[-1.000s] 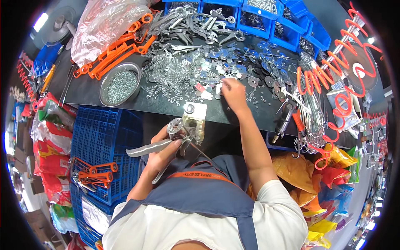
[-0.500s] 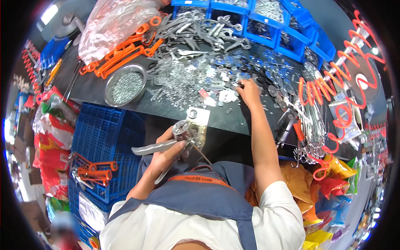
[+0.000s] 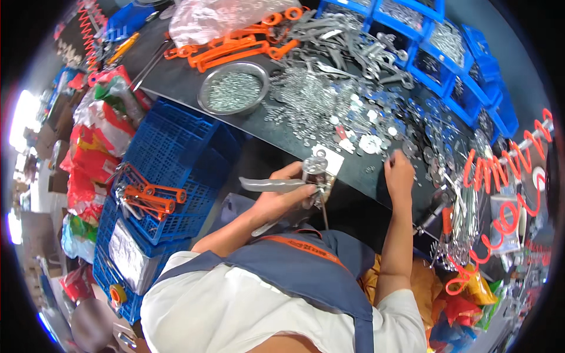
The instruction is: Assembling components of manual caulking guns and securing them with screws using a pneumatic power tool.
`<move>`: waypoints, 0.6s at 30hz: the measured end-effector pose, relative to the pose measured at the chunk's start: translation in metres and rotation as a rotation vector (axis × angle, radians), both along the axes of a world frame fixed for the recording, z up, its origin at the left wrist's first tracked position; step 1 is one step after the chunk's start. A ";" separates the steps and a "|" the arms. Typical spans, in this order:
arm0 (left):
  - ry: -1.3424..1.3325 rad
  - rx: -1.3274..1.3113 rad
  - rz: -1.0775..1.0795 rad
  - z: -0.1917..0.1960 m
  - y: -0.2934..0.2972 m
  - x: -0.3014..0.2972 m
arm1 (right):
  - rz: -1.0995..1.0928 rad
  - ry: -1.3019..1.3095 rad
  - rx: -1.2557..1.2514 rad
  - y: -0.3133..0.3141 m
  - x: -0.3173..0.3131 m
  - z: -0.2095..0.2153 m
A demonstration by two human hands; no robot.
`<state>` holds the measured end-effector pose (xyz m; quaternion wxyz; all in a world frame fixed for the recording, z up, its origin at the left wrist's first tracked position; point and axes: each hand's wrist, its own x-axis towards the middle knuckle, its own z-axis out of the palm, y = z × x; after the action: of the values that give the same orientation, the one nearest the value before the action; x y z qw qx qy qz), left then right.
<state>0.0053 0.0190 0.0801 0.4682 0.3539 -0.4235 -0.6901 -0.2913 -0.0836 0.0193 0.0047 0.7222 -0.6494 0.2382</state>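
Gripping a grey metal hand tool (image 3: 276, 187) was my left hand (image 3: 281, 199), fingers wrapped shut around its long handles; the handles pointed to my left and the tool's head (image 3: 316, 166) sat just above the near edge of the dark worktable (image 3: 176, 82), over a small pale card (image 3: 331, 159).

Head view, items as seen:

1. Right hand (image 3: 399, 175): stretched forward onto the table, fingertips down among the scattered small metal washers and discs (image 3: 359, 126). Whether those fingers had pinched a piece I could not tell; the hand hid it.

2. Round steel bowl (image 3: 233, 88): filled with small silvery parts, set on the table well to the left of my right hand.

3. Orange-handled tools (image 3: 226, 50): a loose heap beyond the bowl, partly under a clear plastic bag (image 3: 218, 15).

4. Grey metal stampings (image 3: 347, 44): piled at the far middle of the table, beside the orange heap.

5. Blue parts bins (image 3: 447, 53): a row along the far right edge, holding small metal pieces.

6. Blue plastic crate (image 3: 170, 159): stacked below the table on my left, with a few orange-handled tools (image 3: 147, 200) lying in it.

7. Orange coiled hoses (image 3: 500, 194): hung at my right, near a hanging bunch of metal pieces (image 3: 462, 229).

8. My blue apron with orange strap (image 3: 306, 247): worn over a white shirt, at the lower middle.
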 end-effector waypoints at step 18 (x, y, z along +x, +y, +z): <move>-0.069 -0.188 -0.005 -0.018 -0.002 -0.005 | 0.016 -0.450 0.033 0.033 -0.006 -0.034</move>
<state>0.0004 0.0171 0.0616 0.4827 0.3307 -0.5032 -0.6359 -0.2975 -0.0509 -0.0143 -0.1539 0.6558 -0.6322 0.3829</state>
